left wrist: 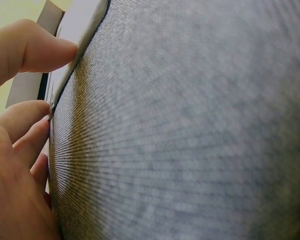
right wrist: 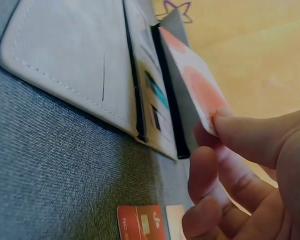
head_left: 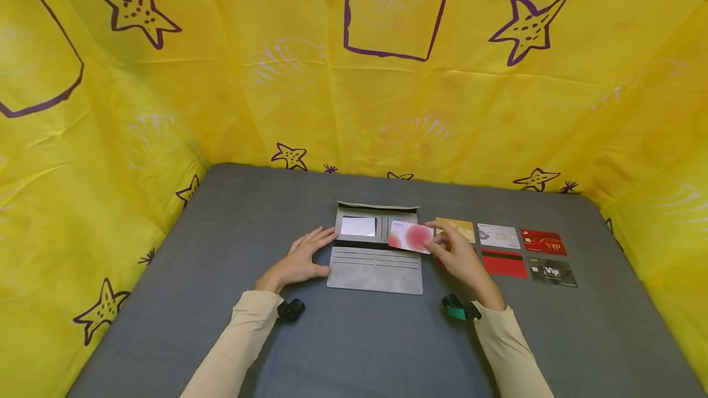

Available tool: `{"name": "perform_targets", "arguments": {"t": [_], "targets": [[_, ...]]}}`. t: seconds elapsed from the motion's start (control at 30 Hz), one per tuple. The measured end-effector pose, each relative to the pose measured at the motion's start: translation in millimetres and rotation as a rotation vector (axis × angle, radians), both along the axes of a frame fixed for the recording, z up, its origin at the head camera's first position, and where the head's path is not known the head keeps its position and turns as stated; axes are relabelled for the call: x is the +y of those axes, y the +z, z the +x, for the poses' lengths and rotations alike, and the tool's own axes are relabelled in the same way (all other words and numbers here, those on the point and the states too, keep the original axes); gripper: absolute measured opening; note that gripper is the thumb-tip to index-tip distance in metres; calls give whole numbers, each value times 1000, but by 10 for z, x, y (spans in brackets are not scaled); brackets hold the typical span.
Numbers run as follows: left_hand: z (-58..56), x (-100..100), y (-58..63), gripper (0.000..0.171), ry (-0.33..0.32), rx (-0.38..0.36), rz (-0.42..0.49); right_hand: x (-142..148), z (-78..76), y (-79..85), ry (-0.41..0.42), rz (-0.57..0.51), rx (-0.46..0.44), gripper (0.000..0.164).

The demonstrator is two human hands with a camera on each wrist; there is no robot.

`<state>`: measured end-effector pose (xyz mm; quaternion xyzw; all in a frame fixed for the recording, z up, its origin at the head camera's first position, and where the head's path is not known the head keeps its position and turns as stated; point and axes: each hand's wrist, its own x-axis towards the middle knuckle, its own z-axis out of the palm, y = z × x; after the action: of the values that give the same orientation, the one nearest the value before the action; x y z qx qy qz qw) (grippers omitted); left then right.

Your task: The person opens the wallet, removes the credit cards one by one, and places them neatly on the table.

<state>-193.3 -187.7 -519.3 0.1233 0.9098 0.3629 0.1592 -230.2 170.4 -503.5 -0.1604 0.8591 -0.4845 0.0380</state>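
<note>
A grey wallet [head_left: 376, 281] lies unfolded on the table, its slotted panel toward me. A white card [head_left: 357, 226] shows in the far panel's window. At the wallet's left edge rests my left hand [head_left: 301, 260], fingers extended; its thumb [left wrist: 50, 50] touches the near panel's edge in the left wrist view. My right hand [head_left: 456, 253] pinches a white card with pink circles [head_left: 409, 236] between thumb and fingers, held tilted above the wallet's right half. The right wrist view shows this pink-circled card [right wrist: 197, 85] apart from the pockets, where a teal-marked card [right wrist: 156, 90] sits.
Right of the wallet lie several cards in two rows: gold [head_left: 458, 228], silver [head_left: 499, 236] and red VIP [head_left: 544, 242] behind, red with a black stripe [head_left: 504, 264] and black Vip [head_left: 553, 271] in front. A red card with a chip [right wrist: 142, 223] is partly covered by my right hand. Yellow patterned cloth [head_left: 310, 97] surrounds the grey table.
</note>
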Motion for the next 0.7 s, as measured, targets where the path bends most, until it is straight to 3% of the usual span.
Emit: {"name": "perform_targets", "arguments": {"t": [0.23,0.7], "targets": [[1,-1,6,81,1,-3,8,139,158,8,-2,-8,-38,42],[3,-7,-14,81,-9,16,9,427,453,-39,27,-31,-17,40]]}}
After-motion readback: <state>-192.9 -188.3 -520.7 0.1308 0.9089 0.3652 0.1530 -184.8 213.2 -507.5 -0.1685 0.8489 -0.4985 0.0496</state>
